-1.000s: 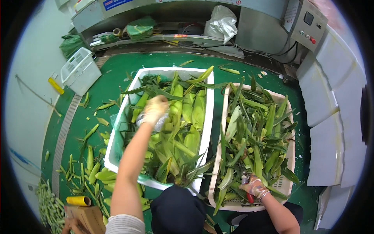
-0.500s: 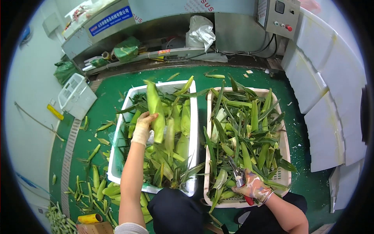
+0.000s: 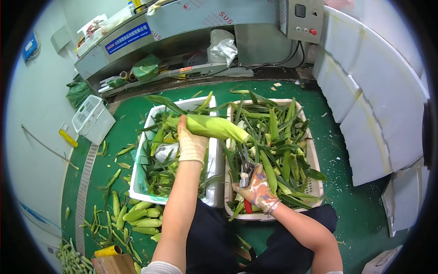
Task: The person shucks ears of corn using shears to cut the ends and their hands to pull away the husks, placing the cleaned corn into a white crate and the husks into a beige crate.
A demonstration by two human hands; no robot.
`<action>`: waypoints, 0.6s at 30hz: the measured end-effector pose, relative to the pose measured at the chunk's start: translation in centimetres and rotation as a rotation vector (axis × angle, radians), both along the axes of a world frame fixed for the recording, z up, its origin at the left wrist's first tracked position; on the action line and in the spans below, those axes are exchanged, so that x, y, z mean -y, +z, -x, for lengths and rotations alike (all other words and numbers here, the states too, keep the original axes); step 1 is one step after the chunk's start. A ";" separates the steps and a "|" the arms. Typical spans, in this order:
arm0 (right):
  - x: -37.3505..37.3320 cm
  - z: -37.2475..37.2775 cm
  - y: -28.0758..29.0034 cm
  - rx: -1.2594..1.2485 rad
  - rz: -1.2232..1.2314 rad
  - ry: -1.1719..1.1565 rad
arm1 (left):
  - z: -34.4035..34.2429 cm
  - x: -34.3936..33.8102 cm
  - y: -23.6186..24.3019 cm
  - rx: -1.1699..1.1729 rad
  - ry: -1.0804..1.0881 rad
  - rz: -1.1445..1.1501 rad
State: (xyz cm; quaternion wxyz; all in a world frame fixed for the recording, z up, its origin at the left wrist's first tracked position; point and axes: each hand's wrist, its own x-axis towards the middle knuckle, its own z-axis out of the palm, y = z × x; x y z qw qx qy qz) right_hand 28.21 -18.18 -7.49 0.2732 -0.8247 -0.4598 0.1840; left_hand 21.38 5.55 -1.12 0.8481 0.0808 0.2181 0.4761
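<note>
My left hand (image 3: pixel 193 145), in a pale glove, is closed round an unhusked ear of corn (image 3: pixel 214 127). The ear lies almost level above the gap between two containers, its stalk end pointing right. In a camouflage-patterned glove, my right hand (image 3: pixel 259 188) grips red-handled pruning shears (image 3: pixel 245 172). Their blades point up, just below the stalk end; I cannot tell whether they touch it. Beneath my left hand stands a white foam box (image 3: pixel 135 179) holding corn and leaves. Under my right hand is a cream plastic crate (image 3: pixel 315 157) heaped with green husks and leaves.
Several ears of corn (image 3: pixel 145 214) and trimmings lie on the green floor at left. A white basket (image 3: pixel 93 119) stands by the left wall. A steel machine (image 3: pixel 191 18) with a control box (image 3: pixel 301 20) spans the back. White foam panels (image 3: pixel 365 114) line the right.
My left hand has brought the ear rightward and turned it from upright to nearly level. My right hand has lifted the shears up and left toward its stalk end. The whole view has shifted.
</note>
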 end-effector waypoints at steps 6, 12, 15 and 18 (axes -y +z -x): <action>-0.3 -3.3 -1.3 0.432 -0.355 -0.319 | -4.1 6.0 -1.5 -0.459 -0.032 0.007; 0.4 -5.5 1.5 -0.037 -0.310 -0.195 | -4.4 6.3 -2.7 -0.630 -0.030 -0.063; 1.6 -5.9 2.5 -0.240 -0.110 -0.154 | -3.6 7.2 -2.6 -0.720 -0.053 -0.130; 3.7 -7.3 -2.7 -0.279 -0.075 -0.263 | -4.5 7.0 -0.7 -0.818 0.043 -0.141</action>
